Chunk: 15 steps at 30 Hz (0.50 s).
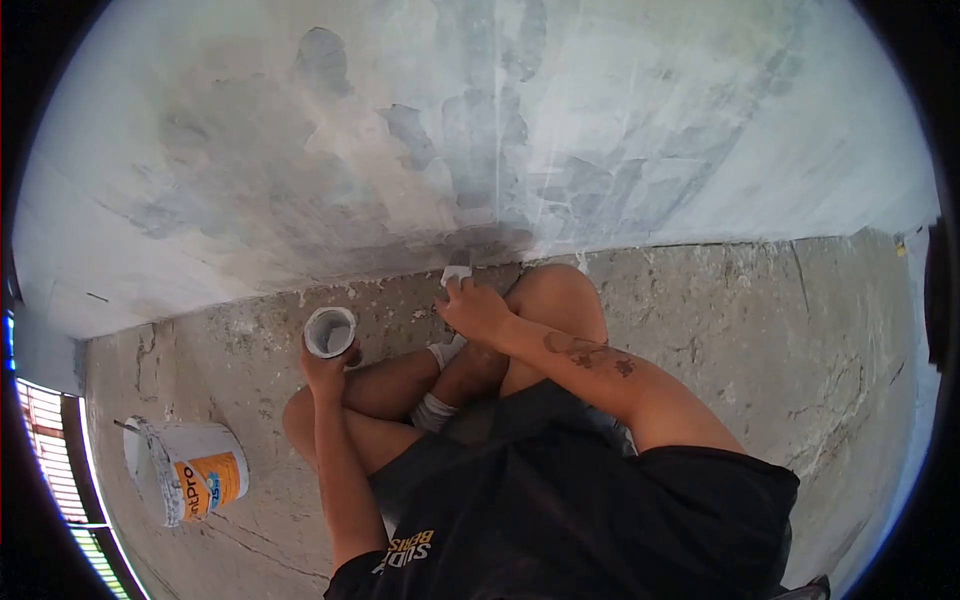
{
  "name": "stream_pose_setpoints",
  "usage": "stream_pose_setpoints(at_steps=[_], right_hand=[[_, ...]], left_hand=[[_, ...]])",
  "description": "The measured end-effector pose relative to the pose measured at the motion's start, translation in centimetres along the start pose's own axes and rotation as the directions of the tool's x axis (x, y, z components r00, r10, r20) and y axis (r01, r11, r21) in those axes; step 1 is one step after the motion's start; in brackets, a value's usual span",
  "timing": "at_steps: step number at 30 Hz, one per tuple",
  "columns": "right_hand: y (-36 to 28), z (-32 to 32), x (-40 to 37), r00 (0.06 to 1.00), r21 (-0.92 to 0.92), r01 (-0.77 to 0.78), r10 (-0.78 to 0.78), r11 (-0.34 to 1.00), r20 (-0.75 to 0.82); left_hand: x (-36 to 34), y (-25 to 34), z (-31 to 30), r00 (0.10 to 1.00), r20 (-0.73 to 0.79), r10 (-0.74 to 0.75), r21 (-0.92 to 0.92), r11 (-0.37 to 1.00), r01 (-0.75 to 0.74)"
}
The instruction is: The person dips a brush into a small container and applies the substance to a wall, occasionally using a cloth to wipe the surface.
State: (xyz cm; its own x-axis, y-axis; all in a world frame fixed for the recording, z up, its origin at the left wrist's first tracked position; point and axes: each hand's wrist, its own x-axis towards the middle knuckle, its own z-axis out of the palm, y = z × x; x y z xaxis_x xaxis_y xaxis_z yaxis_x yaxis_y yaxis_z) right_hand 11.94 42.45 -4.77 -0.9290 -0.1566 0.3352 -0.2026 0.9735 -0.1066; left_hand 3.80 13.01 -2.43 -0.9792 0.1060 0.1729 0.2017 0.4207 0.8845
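My left hand (pixel 324 372) is wrapped around a small round tub (pixel 312 338) with a pale rim; some light grey paste shows inside it. In my right hand (pixel 478 308) is a putty knife (pixel 457 272) with a white handle, gripped by the fingers. Its blade end lies close to the foot of the wall (pixel 620 120), where the wall meets the floor. Grey and whitish smeared patches cover the wall above that hand.
A white bucket (pixel 215 440) with an orange label stands on the rough concrete floor (pixel 700 330) at the left. My crossed legs (pixel 560 300) are between my arms, near the wall. A barred opening (pixel 50 440) lies at the far left.
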Motion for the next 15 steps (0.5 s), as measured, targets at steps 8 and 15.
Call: stream_pose_setpoints(at_steps=[8,15], right_hand=[[2.2,2.2,2.0,0.964,0.074,-0.133,0.112,0.988,0.24],[0.9,-0.5,0.6,0.972,0.11,-0.117,0.091,0.987,0.218]], left_hand=[[0.2,-0.1,0.2,1.0,0.02,0.004,0.12,0.993,-0.006],[0.0,-0.3,0.4,1.0,0.024,-0.004,0.114,0.993,0.001]])
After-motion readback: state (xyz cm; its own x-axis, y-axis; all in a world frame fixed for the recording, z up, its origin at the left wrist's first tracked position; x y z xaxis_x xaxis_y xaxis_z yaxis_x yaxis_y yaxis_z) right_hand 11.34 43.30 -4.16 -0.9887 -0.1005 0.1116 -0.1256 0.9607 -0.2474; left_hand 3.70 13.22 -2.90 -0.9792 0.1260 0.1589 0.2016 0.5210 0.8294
